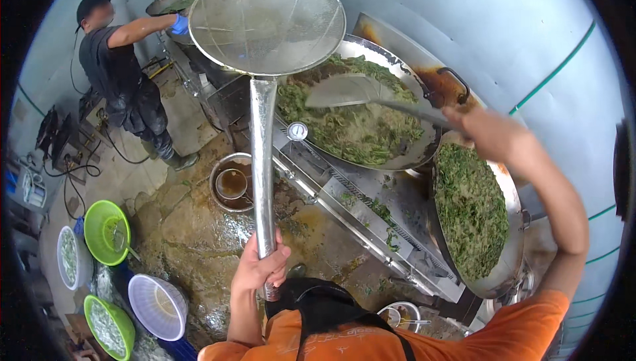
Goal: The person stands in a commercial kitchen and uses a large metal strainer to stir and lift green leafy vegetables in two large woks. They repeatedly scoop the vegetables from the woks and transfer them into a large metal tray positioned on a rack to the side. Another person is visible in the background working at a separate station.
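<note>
My left hand grips the metal handle of a large round wire-mesh skimmer, which is raised in front of me with its mesh bare. My right hand, blurred, is closed around the handle of a wide metal spatula. The spatula's blade rests over leafy greens frying in bubbling oil in a big wok. Part of that wok is hidden behind the skimmer. Nearer on the right, a second wok holds more greens under foamy oil.
A person with blue gloves works at a far wok. Along the stove runs a metal rail; a dial thermometer sits by the wok. A pot of brown liquid stands on the wet floor. Green and white baskets stand left.
</note>
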A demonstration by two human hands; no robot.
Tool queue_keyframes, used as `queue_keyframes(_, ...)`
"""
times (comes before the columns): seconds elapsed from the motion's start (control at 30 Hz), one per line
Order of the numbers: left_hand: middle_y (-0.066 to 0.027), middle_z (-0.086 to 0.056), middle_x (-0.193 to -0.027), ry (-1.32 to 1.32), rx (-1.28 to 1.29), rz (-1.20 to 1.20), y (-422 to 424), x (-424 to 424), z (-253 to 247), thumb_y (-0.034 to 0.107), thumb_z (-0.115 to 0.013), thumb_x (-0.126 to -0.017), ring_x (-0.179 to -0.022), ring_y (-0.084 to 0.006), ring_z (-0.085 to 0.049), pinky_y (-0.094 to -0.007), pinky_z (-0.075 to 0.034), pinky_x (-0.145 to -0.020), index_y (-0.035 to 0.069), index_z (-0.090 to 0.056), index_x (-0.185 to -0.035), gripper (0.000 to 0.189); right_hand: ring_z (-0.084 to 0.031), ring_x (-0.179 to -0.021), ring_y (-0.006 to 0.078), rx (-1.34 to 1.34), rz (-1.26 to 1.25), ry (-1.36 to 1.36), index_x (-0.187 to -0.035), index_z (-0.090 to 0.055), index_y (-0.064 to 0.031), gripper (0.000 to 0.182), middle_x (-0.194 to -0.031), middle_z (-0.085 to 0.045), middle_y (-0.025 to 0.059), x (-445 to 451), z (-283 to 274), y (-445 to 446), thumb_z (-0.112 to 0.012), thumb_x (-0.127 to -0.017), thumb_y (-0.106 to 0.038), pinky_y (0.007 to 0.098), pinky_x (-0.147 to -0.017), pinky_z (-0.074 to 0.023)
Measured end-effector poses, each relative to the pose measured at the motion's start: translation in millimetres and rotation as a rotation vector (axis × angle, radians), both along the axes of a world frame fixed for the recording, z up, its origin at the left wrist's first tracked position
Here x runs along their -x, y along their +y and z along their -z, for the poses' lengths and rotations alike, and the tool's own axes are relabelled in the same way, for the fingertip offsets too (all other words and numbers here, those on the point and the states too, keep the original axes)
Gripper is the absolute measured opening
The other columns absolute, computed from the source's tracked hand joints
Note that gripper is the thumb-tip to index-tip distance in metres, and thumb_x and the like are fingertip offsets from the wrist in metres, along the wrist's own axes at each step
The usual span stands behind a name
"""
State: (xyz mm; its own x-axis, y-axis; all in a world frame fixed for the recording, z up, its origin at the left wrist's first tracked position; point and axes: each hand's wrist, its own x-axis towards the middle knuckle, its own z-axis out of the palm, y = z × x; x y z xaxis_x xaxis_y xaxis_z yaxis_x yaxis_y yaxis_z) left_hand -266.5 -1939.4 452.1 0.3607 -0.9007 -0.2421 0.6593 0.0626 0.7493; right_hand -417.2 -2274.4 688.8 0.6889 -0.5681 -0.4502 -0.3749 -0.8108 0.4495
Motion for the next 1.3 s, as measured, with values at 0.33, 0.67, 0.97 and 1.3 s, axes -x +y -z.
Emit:
queue_keyframes(0.33,-0.0007,-0.041,-0.054,-0.041,0.049,0.068,-24,-19,0,-0.002,-0.055,-0.089,-0.035,-0.0084,-0.034,-0.0261,-0.032,-0.032,0.006,-0.040,-0.102,0.021,-0.062,-0.089,0.0386,-0.214,0.107,-0.280,-0.136,-0.044,-0.0160,0.070,-0.099,-0.064,0.0223,44,23,-82,-0.057,-0.070,0.003,0.0432,-0.074,-0.0494)
queue_keyframes(0.67,0.0001,-0.039,-0.054,-0.047,-0.106,0.070,-43,-7,-4,0.000,-0.058,-0.086,-0.035,-0.0074,-0.032,-0.0245,-0.030,-0.032,0.008,-0.043,-0.101,0.024,-0.061,-0.099,0.0352,0.025,0.193,-0.147,-0.129,-0.050,-0.0151,0.058,-0.109,-0.060,0.0190,43,70,-30,-0.057,-0.073,0.001,0.0444,-0.081,-0.0515)
queue_keyframes(0.97,0.0039,-0.032,-0.050,-0.186,0.010,-0.002,-60,-8,-2,0.008,-0.061,-0.087,-0.033,-0.0041,-0.026,-0.0212,-0.022,-0.029,0.009,-0.041,-0.105,0.027,-0.044,-0.046,0.0105,-0.342,0.627,-0.612,-0.142,-0.038,-0.0261,0.072,-0.090,-0.064,0.0049,211,9,-44,-0.065,-0.077,-0.009,0.0245,-0.038,-0.0381)
queue_keyframes(1.3,0.0032,-0.034,-0.050,-0.166,0.151,0.254,-103,36,-8,0.010,-0.063,-0.087,-0.032,-0.0048,-0.026,-0.0219,-0.023,-0.028,0.010,-0.039,-0.102,0.028,-0.038,-0.035,0.0042,-0.219,1.261,-0.960,-0.145,-0.030,-0.0133,0.064,-0.059,-0.044,-0.0032,395,-32,158,-0.057,-0.092,-0.036,0.0210,-0.030,-0.0320)
